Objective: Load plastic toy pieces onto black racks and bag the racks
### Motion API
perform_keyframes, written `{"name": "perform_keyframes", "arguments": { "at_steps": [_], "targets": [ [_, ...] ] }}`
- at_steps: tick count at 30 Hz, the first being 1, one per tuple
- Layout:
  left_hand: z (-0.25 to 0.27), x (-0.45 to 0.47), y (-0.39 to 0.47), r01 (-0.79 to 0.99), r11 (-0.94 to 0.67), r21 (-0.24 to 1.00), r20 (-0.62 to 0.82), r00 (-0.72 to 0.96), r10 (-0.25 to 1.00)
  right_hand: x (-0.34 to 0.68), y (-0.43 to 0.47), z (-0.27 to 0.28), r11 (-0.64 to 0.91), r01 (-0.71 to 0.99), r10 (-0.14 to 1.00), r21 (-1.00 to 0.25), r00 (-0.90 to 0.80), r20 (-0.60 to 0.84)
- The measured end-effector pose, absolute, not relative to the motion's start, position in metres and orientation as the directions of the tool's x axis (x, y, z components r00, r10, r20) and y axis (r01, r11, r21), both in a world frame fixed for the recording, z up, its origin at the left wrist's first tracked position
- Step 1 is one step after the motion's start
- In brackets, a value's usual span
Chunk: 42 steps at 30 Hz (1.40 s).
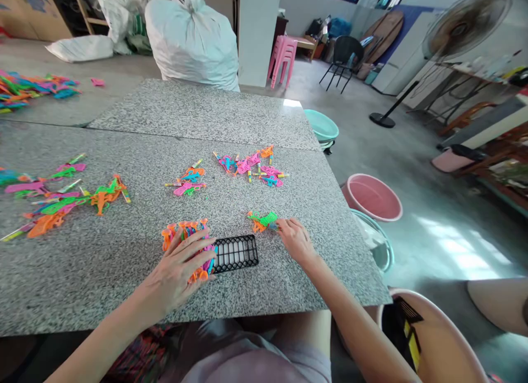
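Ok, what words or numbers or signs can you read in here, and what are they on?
None that I can read.
Yellow-tipped sticks among the plastic pieces: coloured markings, too small to read.
Brown panel, top left: blue marks, no letters I can make out.
Black grid tray: no lettering visible.
Tied white sack: no lettering visible.

l hand (177, 262) hides pt of blk rack (237, 253); fan blades (480, 20) blurred; far-l pile (35, 90) cut off
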<state>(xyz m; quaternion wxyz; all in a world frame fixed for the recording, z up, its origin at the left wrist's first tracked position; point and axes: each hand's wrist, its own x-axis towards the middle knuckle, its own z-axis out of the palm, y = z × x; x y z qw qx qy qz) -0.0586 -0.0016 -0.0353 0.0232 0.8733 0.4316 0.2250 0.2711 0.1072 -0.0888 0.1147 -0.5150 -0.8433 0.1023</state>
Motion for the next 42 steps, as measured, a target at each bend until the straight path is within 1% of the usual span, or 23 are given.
{"name": "perform_keyframes", "arguments": {
  "at_steps": [1,2,3,6,10,15,18,21,23,26,27,30,32,33,34,35,36,37,38,39,41,42],
  "targets": [
    [-0.035,-0.059,-0.001,0.745,-0.627,0.228,0.369,0.530,0.764,0.270,0.100,-0.088,0.457,0.853,0.888,-0.251,-0.452,0.082],
    [-0.034,-0.060,0.000,0.745,-0.629,0.222,0.369,0.533,0.761,0.266,0.095,-0.087,0.451,0.860,0.892,-0.240,-0.443,0.089],
    [-0.033,-0.060,0.000,0.745,-0.632,0.215,0.368,0.538,0.758,0.262,0.090,-0.085,0.438,0.862,0.899,-0.255,-0.425,0.106],
    [-0.033,-0.061,0.002,0.746,-0.638,0.193,0.365,0.549,0.752,0.245,0.076,-0.083,0.423,0.827,0.906,-0.370,-0.396,0.150],
    [-0.033,-0.063,0.003,0.760,-0.620,0.196,0.332,0.543,0.771,0.224,0.062,-0.090,0.431,0.744,0.892,-0.511,-0.437,0.117],
    [-0.029,-0.064,0.001,0.775,-0.595,0.213,0.289,0.532,0.796,0.212,0.051,-0.092,0.352,0.575,0.909,-0.739,-0.397,0.125],
    [-0.029,-0.062,-0.001,0.785,-0.576,0.226,0.281,0.514,0.811,0.209,0.048,-0.090,0.287,0.488,0.924,-0.825,-0.369,0.103],
    [-0.032,-0.060,-0.001,0.793,-0.559,0.241,0.282,0.494,0.822,0.204,0.048,-0.087,0.248,0.436,0.925,-0.865,-0.373,0.078],
    [-0.032,-0.060,-0.001,0.798,-0.550,0.245,0.269,0.489,0.830,0.201,0.047,-0.085,0.243,0.405,0.911,-0.881,-0.407,0.064],
    [-0.015,-0.058,-0.004,0.810,-0.541,0.228,0.252,0.487,0.836,0.200,0.043,-0.078,0.226,0.331,0.883,-0.916,-0.467,0.049],
    [-0.005,-0.055,-0.007,0.817,-0.535,0.215,0.276,0.475,0.836,0.201,0.040,-0.073,0.217,0.305,0.879,-0.927,-0.475,0.050],
    [0.031,-0.032,-0.019,0.847,-0.491,0.205,0.409,0.382,0.829,0.210,0.028,-0.051,0.187,0.246,0.877,-0.951,-0.478,0.049],
    [0.046,-0.005,-0.027,0.844,-0.459,0.279,0.446,0.309,0.840,0.218,0.017,-0.033,0.167,0.214,0.867,-0.963,-0.497,0.040],
    [0.047,0.010,-0.030,0.828,-0.439,0.349,0.444,0.266,0.855,0.222,0.011,-0.025,0.166,0.201,0.862,-0.965,-0.505,0.043],
    [0.045,0.025,-0.031,0.794,-0.416,0.443,0.435,0.215,0.874,0.228,0.006,-0.018,0.166,0.196,0.858,-0.967,-0.512,0.044],
    [0.038,0.039,-0.032,0.733,-0.382,0.562,0.393,0.170,0.904,0.234,0.001,-0.014,0.162,0.197,0.858,-0.967,-0.512,0.040],
    [0.029,0.051,-0.032,0.659,-0.327,0.677,0.320,0.137,0.938,0.240,-0.003,-0.012,0.147,0.203,0.869,-0.968,-0.494,0.028],
    [0.018,0.061,-0.032,0.595,-0.264,0.759,0.240,0.120,0.963,0.246,-0.007,-0.012,0.118,0.216,0.895,-0.969,-0.446,0.010],
    [0.007,0.068,-0.032,0.544,-0.206,0.813,0.166,0.123,0.978,0.252,-0.011,-0.015,0.082,0.233,0.928,-0.969,-0.373,-0.011],
    [-0.003,0.074,-0.032,0.515,-0.163,0.841,0.107,0.137,0.985,0.258,-0.015,-0.020,0.050,0.249,0.957,-0.967,-0.290,-0.025],
    [-0.020,0.081,-0.033,0.499,-0.136,0.856,0.051,0.180,0.982,0.266,-0.023,-0.032,0.026,0.282,0.987,-0.959,-0.162,-0.021],
    [-0.025,0.084,-0.035,0.491,-0.127,0.862,0.028,0.202,0.979,0.268,-0.027,-0.037,0.032,0.306,0.991,-0.952,-0.136,-0.010]
  ]
}}
